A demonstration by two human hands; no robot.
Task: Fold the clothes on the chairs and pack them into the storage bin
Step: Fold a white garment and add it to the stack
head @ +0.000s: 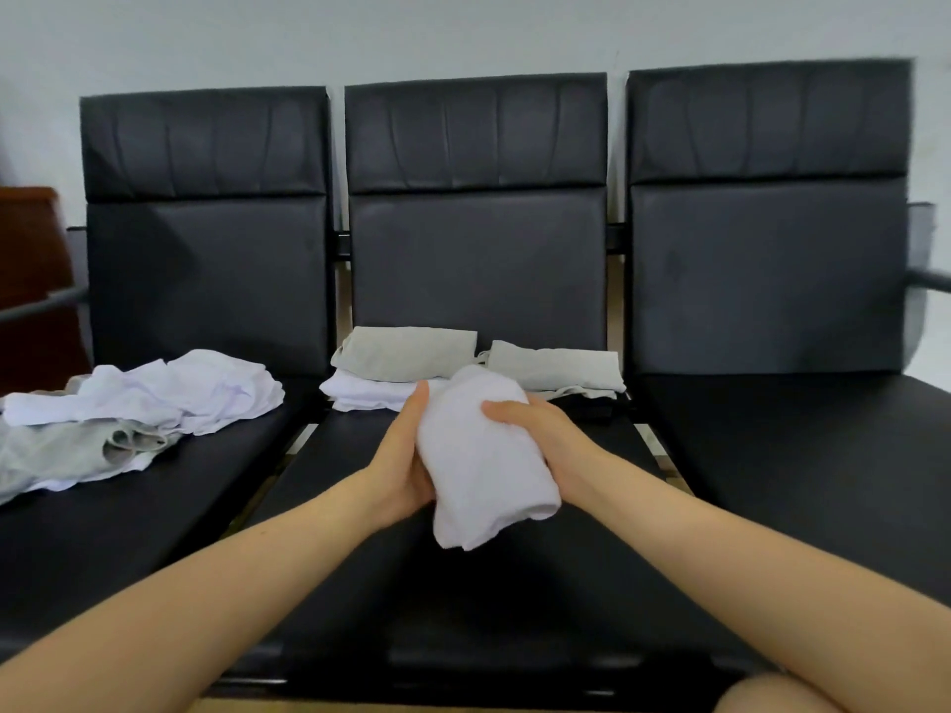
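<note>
White cloth, folded into a thick bundle [481, 458], sits between both hands above the front half of the middle chair [478, 584] seat. The left hand [401, 470] holds the bundle's left side, thumb up along the edge and fingers tucked underneath, out of sight. The right hand [540, 445] grips the right side, thumb laid over the top and fingers wrapped below. The bundle is lifted off the seat, tilted, with its lower end hanging free toward the camera.

At the back of the middle seat, against the backrest:
- a folded grey garment [406, 352] lying on top of a folded white garment [360, 391], forming a small stack on the left;
- a second folded grey garment [556, 367] just beside that stack on the right, flat on the seat.
The held bundle partly overlaps both in view; whether it touches them I cannot tell.

Left chair [206, 249] seat: an unfolded heap, with crumpled white clothes [170, 393] on top and a grey garment [67, 450] spread beneath, running off the left edge of view.

The right chair [772, 249] shows black padded seat and backrest. All three chairs are joined in a row against a pale wall [463, 28]. Brown furniture [31, 280] shows at far left.
</note>
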